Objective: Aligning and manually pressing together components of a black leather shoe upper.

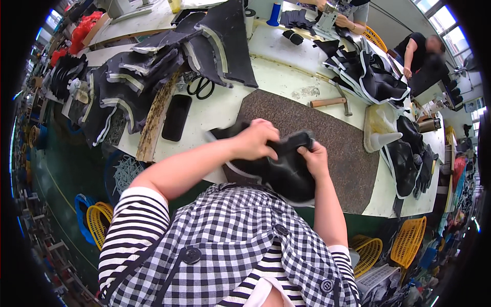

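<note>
Both my hands hold a black boot upper in front of my chest, over the near edge of a brown speckled mat. The upper has a smooth, shiny lower part and a zipper-like pale edge at its left end. My left hand is closed on its upper left side, knuckles up. At the right, my right hand pinches its folded top edge between thumb and fingers. Motion blurs the left end of the upper. A hammer with a wooden handle lies beyond the mat.
A black phone and scissors lie to the left, beside stacked dark lining pieces. Black uppers and a yellowish-white foot-shaped form stand at the right. Two people work across the table. Yellow baskets stand below.
</note>
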`<state>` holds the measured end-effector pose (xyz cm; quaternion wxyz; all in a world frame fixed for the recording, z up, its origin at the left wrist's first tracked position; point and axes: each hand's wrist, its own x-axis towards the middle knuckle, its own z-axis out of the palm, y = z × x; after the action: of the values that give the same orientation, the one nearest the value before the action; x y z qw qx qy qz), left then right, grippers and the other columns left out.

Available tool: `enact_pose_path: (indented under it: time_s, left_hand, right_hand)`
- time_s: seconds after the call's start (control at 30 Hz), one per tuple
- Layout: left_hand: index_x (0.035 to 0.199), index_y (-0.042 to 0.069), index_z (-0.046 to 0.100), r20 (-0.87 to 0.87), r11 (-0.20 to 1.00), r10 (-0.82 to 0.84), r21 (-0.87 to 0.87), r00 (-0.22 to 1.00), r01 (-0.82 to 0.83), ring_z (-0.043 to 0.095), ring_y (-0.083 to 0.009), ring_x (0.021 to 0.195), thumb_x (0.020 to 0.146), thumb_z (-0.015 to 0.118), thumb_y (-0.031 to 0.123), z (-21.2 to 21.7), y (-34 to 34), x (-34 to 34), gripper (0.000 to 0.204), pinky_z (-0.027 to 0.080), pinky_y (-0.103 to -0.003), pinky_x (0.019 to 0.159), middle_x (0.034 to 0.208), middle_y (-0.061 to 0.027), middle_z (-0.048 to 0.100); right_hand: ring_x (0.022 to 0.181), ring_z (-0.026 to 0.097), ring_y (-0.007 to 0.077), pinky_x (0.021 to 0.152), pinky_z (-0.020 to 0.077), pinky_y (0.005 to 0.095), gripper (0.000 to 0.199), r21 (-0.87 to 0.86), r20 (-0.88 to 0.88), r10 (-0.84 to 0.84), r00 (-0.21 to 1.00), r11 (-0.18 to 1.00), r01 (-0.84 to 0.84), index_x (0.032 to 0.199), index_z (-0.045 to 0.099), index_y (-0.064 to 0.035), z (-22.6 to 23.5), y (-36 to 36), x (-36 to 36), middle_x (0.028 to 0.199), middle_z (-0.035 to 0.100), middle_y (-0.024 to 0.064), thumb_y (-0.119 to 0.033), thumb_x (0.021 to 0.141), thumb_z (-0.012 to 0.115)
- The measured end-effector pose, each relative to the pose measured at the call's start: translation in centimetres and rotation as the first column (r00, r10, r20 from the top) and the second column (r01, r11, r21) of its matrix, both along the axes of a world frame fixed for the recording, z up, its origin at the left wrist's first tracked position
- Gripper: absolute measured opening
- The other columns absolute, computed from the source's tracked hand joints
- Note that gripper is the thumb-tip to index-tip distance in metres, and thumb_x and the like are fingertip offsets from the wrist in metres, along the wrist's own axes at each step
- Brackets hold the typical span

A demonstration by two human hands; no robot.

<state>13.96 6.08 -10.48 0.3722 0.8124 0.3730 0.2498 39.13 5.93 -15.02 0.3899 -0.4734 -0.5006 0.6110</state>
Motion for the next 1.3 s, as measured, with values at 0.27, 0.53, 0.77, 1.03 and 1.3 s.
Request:
enact_pose_path:
  time_s: [0.27,0.53,0.77,1.03,1.3]
  left_hand:
    - [0.089,0.010,0.065,-0.240,0.995,0.093,0.064,0.966,-0.080,0.056,-0.0207,0.099,0.065,0.081,0.019,1.2,0.2,-1.6,0.030,0.025,-0.045,0.107,0.087,-0.0009,0.062]
    - [0.082,0.001,0.064,-0.157,0.943,0.331,0.033,0.930,-0.330,0.061,-0.0381,0.085,0.073,0.074,0.016,2.0,-1.2,0.1,0.021,0.048,-0.044,0.076,0.088,-0.0191,0.064]
    - [0.083,0.000,0.060,0.190,0.954,0.218,0.165,0.957,-0.250,0.057,-0.0337,0.074,0.074,0.070,0.004,5.5,-2.1,1.0,0.014,0.045,-0.039,0.065,0.076,-0.0146,0.057]
    - [0.085,-0.001,0.062,-0.168,0.993,-0.011,-0.116,0.986,-0.008,0.064,-0.0315,0.074,0.076,0.073,0.019,10.7,0.2,-0.3,0.025,0.050,-0.039,0.068,0.077,-0.0164,0.065]
    - [0.078,0.003,0.059,-0.253,0.968,0.032,0.249,0.967,0.033,0.063,-0.0365,0.074,0.077,0.073,0.022,8.6,-3.3,0.6,0.024,0.050,-0.043,0.065,0.074,-0.0155,0.063]
  right_hand:
    - [0.085,0.061,0.0085,0.079,0.0504,0.0266,0.021,-0.069,-0.008,0.134,0.991,0.989,-0.134,0.105,0.067,-0.0033,1.5,2.2,-1.3,0.095,0.068,-0.0003,-0.005,0.084,0.071]
    - [0.088,0.064,0.0158,0.080,0.0504,0.0295,0.034,0.262,0.272,0.075,0.959,0.954,-0.149,0.105,0.064,-0.0031,5.4,-0.6,-4.4,0.094,0.069,0.0076,-0.014,0.076,0.078]
    - [0.073,0.051,0.0041,0.066,0.0440,0.0215,0.017,0.289,-0.102,-0.061,0.993,0.953,0.088,0.094,0.064,-0.0001,4.9,0.3,-4.6,0.081,0.061,-0.0042,-0.017,0.093,0.065]
    - [0.080,0.053,0.0053,0.074,0.0443,0.0211,0.018,0.367,-0.113,0.048,0.992,0.930,-0.003,0.100,0.064,-0.0003,9.9,2.3,-4.9,0.085,0.063,-0.0029,-0.018,0.097,0.058]
    - [0.071,0.050,0.0068,0.066,0.0435,0.0234,0.025,0.401,0.048,-0.027,0.998,0.916,0.006,0.088,0.064,0.0005,8.3,2.1,-5.6,0.073,0.059,-0.0021,-0.021,0.098,0.057]
